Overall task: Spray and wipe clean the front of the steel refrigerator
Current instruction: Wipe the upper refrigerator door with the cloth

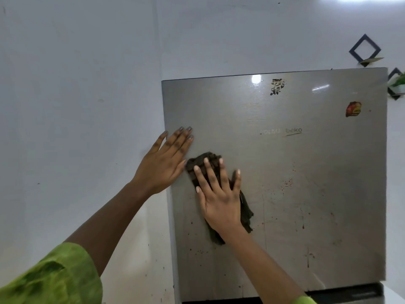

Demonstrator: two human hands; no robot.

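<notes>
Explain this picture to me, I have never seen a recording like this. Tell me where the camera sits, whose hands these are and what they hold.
There is no machine here: a person wears one camera on the head, so you see their own arms reaching forward. The left hand lies flat against the left edge of the steel refrigerator door. The right hand presses a dark cloth against the door with spread fingers. The door bears a red sticker, a torn sticker remnant and brown spots lower down.
</notes>
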